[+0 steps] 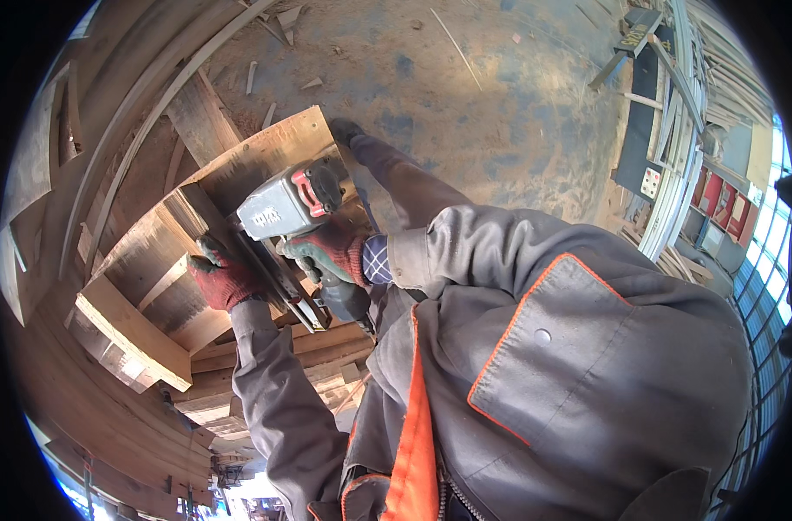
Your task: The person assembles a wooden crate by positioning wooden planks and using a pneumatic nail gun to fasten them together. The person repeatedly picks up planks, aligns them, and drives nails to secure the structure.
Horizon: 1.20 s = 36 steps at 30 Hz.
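My right hand, in a red and green work glove, is wrapped round the handle of a nail gun. The tool has a grey body, a red and black cap, and a long narrow magazine running toward me. Below it lies a wooden frame built of planks on edge with cross pieces. My left hand, gloved in red with dark fingertips, grips a wooden cross piece inside the frame, left of the nail gun. The nail gun's nose is hidden.
Long planks lie stacked along the left. Wood scraps and sawdust cover parts of the floor. Metal bars and timber are piled at the right, near a red case. My foot stands beside the frame.
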### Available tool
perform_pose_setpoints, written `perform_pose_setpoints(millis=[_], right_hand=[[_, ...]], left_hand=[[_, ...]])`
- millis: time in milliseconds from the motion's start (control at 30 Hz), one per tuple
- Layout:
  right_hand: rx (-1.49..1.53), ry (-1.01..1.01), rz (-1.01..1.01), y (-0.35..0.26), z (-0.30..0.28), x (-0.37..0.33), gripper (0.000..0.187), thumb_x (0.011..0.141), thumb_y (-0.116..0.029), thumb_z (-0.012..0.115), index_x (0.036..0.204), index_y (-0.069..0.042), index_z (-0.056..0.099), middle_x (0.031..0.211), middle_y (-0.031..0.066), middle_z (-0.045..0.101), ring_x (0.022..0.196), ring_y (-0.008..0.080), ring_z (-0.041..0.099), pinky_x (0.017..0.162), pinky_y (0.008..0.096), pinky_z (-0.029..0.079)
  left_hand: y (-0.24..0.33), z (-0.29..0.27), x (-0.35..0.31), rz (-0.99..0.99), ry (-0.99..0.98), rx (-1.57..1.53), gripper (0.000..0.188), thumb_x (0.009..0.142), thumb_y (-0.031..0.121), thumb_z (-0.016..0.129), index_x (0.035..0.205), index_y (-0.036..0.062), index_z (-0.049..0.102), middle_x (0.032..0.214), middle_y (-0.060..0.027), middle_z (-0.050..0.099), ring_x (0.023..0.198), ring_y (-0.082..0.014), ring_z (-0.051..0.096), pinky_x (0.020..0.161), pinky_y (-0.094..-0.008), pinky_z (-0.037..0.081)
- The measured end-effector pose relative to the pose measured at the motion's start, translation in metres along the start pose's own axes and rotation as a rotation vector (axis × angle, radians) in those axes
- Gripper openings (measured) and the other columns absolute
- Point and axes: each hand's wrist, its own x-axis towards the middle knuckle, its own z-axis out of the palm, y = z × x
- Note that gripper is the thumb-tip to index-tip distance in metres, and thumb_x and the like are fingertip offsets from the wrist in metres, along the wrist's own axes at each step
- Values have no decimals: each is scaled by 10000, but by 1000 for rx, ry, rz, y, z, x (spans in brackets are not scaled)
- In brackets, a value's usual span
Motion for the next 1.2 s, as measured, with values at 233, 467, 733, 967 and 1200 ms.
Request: perform_pose_setpoints(millis=[233, 467, 733, 967, 1200], right_hand=[[91, -21, 38, 4, -2, -8, 131, 926, -144, 689, 1008, -44, 667, 661, 49, 598, 437, 155, 522, 380, 306, 422], [26, 145, -19, 34, -13, -39, 84, 902, -107, 704, 937, -35, 681, 643, 38, 595, 414, 144, 510, 374, 302, 389], [-53, 104, -7, 45, -6, -50, 43, 894, -97, 707, 882, -69, 676, 646, 21, 608, 513, 125, 545, 467, 319, 424], [-137, 89, -50, 54, -6, -46, 99, 891, -97, 717, 857, -54, 634, 639, 43, 584, 467, 142, 538, 418, 308, 441], [2, 161, 38, 54, -8, -52, 71, 888, -99, 697, 857, -50, 656, 636, 53, 611, 468, 148, 559, 428, 320, 441]], left_hand=[[8, -12, 3, -96, -190, 119, 747, 1006, 621, 444, 1426, 7, 512, 1366, -223, 612, 1212, -412, 607, 972, -483, 503], [9, -5, -1, 48, 52, 87, 719, 1010, 658, 371, 1240, 22, 615, 1204, -249, 665, 1111, -459, 626, 887, -528, 503], [-2, 3, 6, 48, 1, 70, 628, 1022, 573, 426, 1212, 11, 631, 1185, -262, 665, 1092, -459, 627, 886, -522, 499], [10, -7, 4, 21, -53, 57, 610, 1023, 558, 428, 1187, 13, 646, 1171, -258, 672, 1093, -464, 621, 883, -522, 496], [17, -13, 2, 39, -51, 38, 618, 1027, 559, 416, 1201, 12, 644, 1183, -255, 671, 1099, -468, 615, 901, -531, 484]])
